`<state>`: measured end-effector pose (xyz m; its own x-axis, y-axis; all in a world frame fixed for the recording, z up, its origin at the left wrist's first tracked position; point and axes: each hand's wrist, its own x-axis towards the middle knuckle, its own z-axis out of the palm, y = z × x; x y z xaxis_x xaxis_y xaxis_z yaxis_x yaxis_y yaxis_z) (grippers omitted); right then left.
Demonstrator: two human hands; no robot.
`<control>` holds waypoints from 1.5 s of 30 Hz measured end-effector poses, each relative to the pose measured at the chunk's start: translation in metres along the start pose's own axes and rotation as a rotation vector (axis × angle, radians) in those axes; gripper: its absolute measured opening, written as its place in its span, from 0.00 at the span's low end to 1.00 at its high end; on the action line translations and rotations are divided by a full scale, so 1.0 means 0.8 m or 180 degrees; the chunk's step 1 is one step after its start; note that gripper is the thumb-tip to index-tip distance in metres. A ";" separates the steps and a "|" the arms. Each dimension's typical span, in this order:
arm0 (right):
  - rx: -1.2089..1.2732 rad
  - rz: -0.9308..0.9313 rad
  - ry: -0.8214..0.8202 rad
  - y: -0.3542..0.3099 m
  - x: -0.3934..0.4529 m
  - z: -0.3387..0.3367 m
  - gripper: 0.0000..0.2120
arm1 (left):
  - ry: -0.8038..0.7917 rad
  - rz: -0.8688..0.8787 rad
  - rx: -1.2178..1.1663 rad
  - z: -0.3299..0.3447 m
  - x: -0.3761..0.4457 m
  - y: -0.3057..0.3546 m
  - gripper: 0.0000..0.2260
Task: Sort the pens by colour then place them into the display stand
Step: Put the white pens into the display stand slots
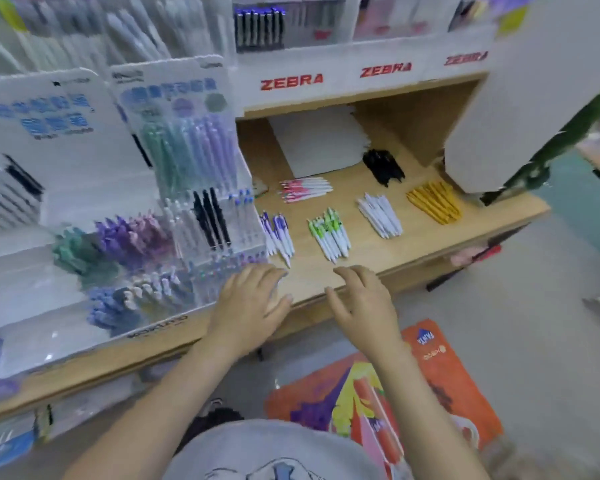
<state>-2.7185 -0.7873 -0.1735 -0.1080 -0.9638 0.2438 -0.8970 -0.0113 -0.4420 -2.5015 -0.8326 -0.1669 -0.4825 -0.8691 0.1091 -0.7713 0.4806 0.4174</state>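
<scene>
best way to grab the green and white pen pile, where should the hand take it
Take the pile of green-and-white pens across the middle of the white barrels, coming from the near shelf edge with the right hand, which hovers just in front. The pens lie roughly parallel, tips towards the person, so thumb and fingers can close on the pile's two long sides. The purple-and-white pens lie clear to the left.

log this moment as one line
pens: six colour piles on shelf | left hand: open, empty | right hand: open, empty | stand: none placed
</scene>
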 end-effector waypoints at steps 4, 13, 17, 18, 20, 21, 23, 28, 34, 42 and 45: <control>0.0126 0.0147 -0.0073 0.071 0.020 -0.012 0.21 | -0.0352 -0.0218 0.0048 0.037 0.055 0.041 0.24; 0.0061 0.0366 -0.0600 0.208 0.141 0.008 0.23 | -0.0384 -0.0609 -0.0103 0.119 0.217 0.035 0.28; 0.0015 0.0560 -0.0875 0.260 0.207 0.006 0.19 | -0.0485 -0.0754 -0.0424 0.161 0.289 0.045 0.32; 0.0031 0.0617 -0.0923 0.271 0.223 0.006 0.19 | -0.0513 -0.0753 -0.0471 0.169 0.306 0.051 0.32; 0.0178 0.0810 -0.1006 0.295 0.251 0.007 0.20 | -0.0674 -0.0722 -0.0602 0.185 0.342 0.063 0.30; 0.0304 0.0937 -0.1058 0.308 0.262 0.009 0.20 | -0.0782 -0.0706 -0.0664 0.193 0.359 0.068 0.28; 0.0559 0.1190 -0.1183 0.337 0.279 0.014 0.22 | -0.0984 -0.0708 -0.0772 0.210 0.386 0.079 0.23; 0.0974 0.1540 -0.1587 0.406 0.319 0.035 0.26 | -0.1364 -0.1309 -0.1066 0.255 0.431 0.105 0.27; 0.1440 0.1619 -0.2367 0.455 0.359 0.060 0.30 | -0.0466 -0.3195 -0.2443 0.292 0.459 0.151 0.28; 0.1919 0.1571 -0.2833 0.462 0.391 0.088 0.18 | -0.0056 -0.4028 -0.2876 0.320 0.482 0.150 0.18; 0.1976 0.1503 -0.3062 0.457 0.393 0.097 0.12 | -0.0149 -0.3998 -0.2860 0.329 0.487 0.145 0.13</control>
<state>-3.0473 -1.1148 -0.3254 0.2286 -0.7087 -0.6675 -0.4724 0.5188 -0.7125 -2.8885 -1.0847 -0.3137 0.2384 -0.6335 -0.7361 -0.1896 -0.7738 0.6044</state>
